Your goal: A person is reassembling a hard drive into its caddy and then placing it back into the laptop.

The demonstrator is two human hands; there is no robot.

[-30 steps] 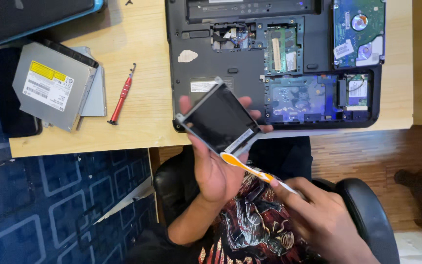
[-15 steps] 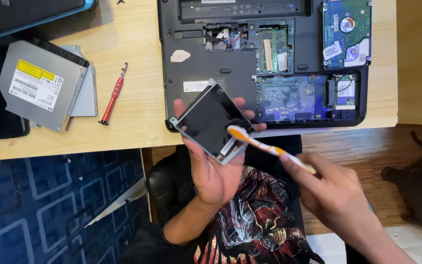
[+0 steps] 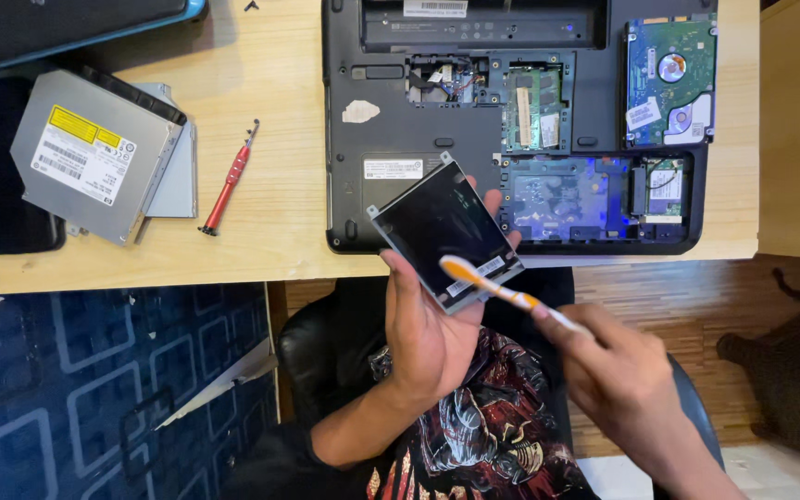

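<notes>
Your left hand (image 3: pixel 428 343) grips the dark drive tray (image 3: pixel 444 239) above your lap, just below the open laptop (image 3: pixel 511 125), while your right hand (image 3: pixel 627 384) clasps an orange-and-white toothbrush (image 3: pixel 502 287), bristles on its lower edge; brushing seems underway, needing light strokes.

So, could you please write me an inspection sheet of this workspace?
Surface: light wooden desk.
Job's things: flat black drive caddy with metal frame; orange-and-white toothbrush, head on the caddy's lower edge.
Clutter: opened black laptop base, bare green hard drive, grey optical drive, red screwdriver.
Hands: left hand holds the caddy; right hand holds the toothbrush.
Cables: nothing seen.
Surroundings: blue patterned rug, black chair.
</notes>
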